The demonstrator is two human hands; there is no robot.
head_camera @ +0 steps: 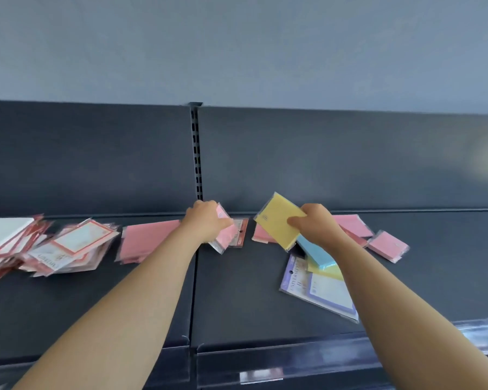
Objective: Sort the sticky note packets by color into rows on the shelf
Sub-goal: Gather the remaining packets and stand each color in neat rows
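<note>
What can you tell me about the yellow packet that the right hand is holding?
The yellow packet is a flat, rectangular pad of pale yellow sticky notes in what looks like clear plastic wrap. The right hand pinches its near right edge, thumb on top, holding it tilted above the dark shelf, far corner raised. Its lower edge overlaps a blue packet lying beneath; whether they touch cannot be told.

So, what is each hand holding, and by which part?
Left hand grips a pink packet along its left side; right hand pinches a yellow packet by its right edge.
</note>
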